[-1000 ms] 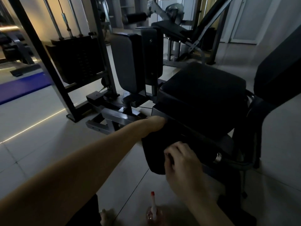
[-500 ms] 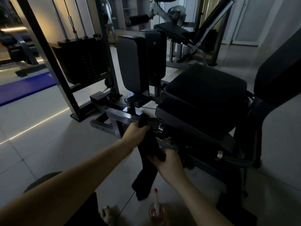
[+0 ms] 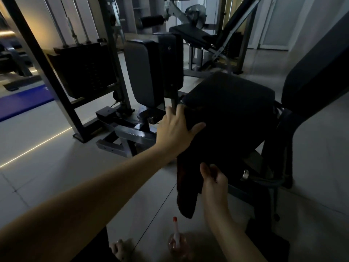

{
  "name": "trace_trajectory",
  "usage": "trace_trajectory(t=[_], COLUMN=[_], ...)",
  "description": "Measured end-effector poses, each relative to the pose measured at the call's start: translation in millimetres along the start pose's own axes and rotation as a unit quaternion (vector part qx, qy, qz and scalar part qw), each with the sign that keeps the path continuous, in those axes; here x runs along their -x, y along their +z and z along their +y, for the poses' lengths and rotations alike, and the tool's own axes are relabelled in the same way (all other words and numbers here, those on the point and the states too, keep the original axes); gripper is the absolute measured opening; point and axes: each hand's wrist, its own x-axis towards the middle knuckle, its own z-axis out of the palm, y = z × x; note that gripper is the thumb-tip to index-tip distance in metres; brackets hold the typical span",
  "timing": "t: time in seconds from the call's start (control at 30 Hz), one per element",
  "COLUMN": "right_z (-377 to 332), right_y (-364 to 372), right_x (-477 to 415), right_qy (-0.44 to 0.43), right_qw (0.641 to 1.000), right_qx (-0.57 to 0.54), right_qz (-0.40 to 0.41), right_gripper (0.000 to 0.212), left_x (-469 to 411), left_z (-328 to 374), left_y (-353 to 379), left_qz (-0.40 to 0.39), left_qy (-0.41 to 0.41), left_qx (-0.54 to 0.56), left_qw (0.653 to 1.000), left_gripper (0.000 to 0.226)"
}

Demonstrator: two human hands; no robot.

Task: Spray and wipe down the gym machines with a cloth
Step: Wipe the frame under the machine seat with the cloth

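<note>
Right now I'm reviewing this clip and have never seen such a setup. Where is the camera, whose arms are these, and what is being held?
There is no robot here. One camera is worn on a person's head and looks forward and down, so the two bare arms belong to the wearer. In front is a gym machine with a black seat pad, an upright leg pad and a weight stack. The left hand grips a dark cloth at the seat's front corner, and the rest of the cloth hangs down. The right hand is beside the hanging part with its fingers curled. It is too dark to tell whether it pinches the cloth. A red-tipped spray bottle stands on the tiled floor.
</note>
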Motion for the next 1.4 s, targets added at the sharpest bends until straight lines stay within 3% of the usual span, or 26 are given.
trace_trajectory(t=[0.07,0.13,0.2,0.27,0.33,0.4,0.43,0.53,0.6,0.67,0.77,0.83,0.93,1.0,1.13,1.23,1.3,1.33,1.4], right_z=[7.9,5.1,-2.5,-7.1,-13.8,-25.4,-34.1,-49.9,-53.6,-55.2,-59.6,-63.9,-68.9,-69.1,-68.4,-66.0,-64.1,-63.5,-63.3], right_y=[-6.9,-10.6,-14.7,-21.7,-32.8,-40.5,-42.5,-44.7,-44.7,-45.6,-44.9,-45.0,-49.2,-53.3,-52.9,-50.9,-51.1,-51.1,-50.6], right_x=[-2.5,-1.7,0.0,-1.4,-5.4,-12.1,-18.0,-43.4,-52.9,-57.1,-57.5,-57.6,-55.8,-57.0,-60.8,-62.8,-63.1,-63.1,-61.2], right_qy=[0.021,0.034,0.036,-0.023,-0.183,-0.332,-0.366,-0.348,-0.302,-0.284,-0.288,-0.285,-0.265,-0.251,-0.238,-0.243,-0.247,-0.248,-0.247], right_qw=[0.999,0.997,0.991,0.973,0.909,0.814,0.777,0.685,0.655,0.659,0.676,0.687,0.698,0.712,0.726,0.716,0.715,0.718,0.723], right_qx=[0.033,0.068,0.113,0.219,0.372,0.476,0.512,0.639,0.692,0.695,0.677,0.667,0.662,0.651,0.640,0.649,0.649,0.646,0.641], right_qz=[0.008,-0.021,-0.056,-0.066,-0.040,0.002,0.016,0.000,-0.035,-0.045,-0.036,-0.045,-0.069,-0.078,-0.087,-0.083,-0.078,-0.076,-0.071], right_gripper=[0.018,0.006,0.015,0.017,0.015,0.012,0.007,0.025,0.035,0.034,0.037,0.044,0.046,0.045,0.042,0.043,0.042,0.041,0.040], left_x=[16.0,29.6,32.1,22.9,11.0,-1.3,-8.4,-31.8,-40.0,-34.7,-5.9,10.1,17.5,8.7,-24.7,-48.1,-50.7,-47.6,-31.8], left_z=[-14.9,-26.6,-25.9,-19.2,-6.0,4.0,7.5,16.5,18.4,15.7,4.2,-5.3,-11.3,-6.6,13.4,21.3,22.9,23.3,19.4], left_y=[6.8,7.1,8.9,22.6,31.0,38.2,40.2,42.0,45.3,49.3,52.4,57.0,57.2,51.7,43.8,49.5,49.8,49.1,48.4], left_qz=[0.026,-0.063,-0.209,-0.231,-0.226,-0.275,-0.312,-0.450,-0.514,-0.476,-0.268,-0.169,-0.115,-0.185,-0.399,-0.560,-0.588,-0.576,-0.484], left_qy=[0.121,0.253,0.296,0.313,0.330,0.325,0.314,0.245,0.200,0.224,0.270,0.288,0.310,0.316,0.280,0.166,0.138,0.148,0.201], left_qx=[-0.019,-0.037,-0.150,-0.254,-0.272,-0.286,-0.287,-0.247,-0.222,-0.230,-0.279,-0.294,-0.272,-0.272,-0.235,-0.214,-0.202,-0.200,-0.207], left_qw=[0.992,0.965,0.920,0.886,0.875,0.859,0.850,0.823,0.804,0.819,0.882,0.895,0.904,0.890,0.841,0.783,0.771,0.778,0.827], left_gripper=[0.049,0.053,0.071,0.065,0.042,0.029,0.024,0.022,0.023,0.021,0.023,0.024,0.036,0.035,0.019,0.050,0.060,0.052,0.026])
